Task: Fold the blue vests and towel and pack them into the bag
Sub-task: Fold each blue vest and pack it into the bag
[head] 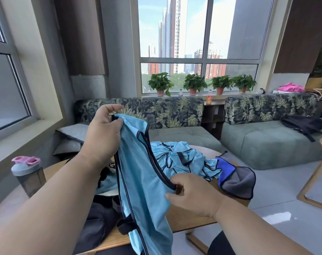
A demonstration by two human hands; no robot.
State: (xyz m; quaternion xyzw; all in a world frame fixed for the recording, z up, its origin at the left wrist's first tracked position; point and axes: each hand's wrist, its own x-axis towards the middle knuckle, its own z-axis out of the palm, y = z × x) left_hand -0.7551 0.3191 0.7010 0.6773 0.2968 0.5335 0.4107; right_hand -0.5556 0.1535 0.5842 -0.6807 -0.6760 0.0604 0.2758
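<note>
**Two hands lifting one blue vest clear of the pile**

Two hands are working well apart on a single blue vest, which is hanging in the air above the bench. The left hand is pinching a black-trimmed shoulder strap up high, thumb and fingers curled onto the cloth. The right hand is gripping the dark binding lower down, near the armhole edge.

Thin mesh like this is looking light, limp and a little slippery, so it is likely sagging wherever nobody is holding it. The bound edges and strap ends are probably offering the firmest purchase; taking both shoulders would let the body drop straight for folding.

More vests are lying crumpled in a heap on the bench, touching a blue-and-grey towel at the far edge. The dark bag is sitting on the bench beneath the hanging vest, seemingly open. A pink-lidded bottle is standing at the left.
</note>
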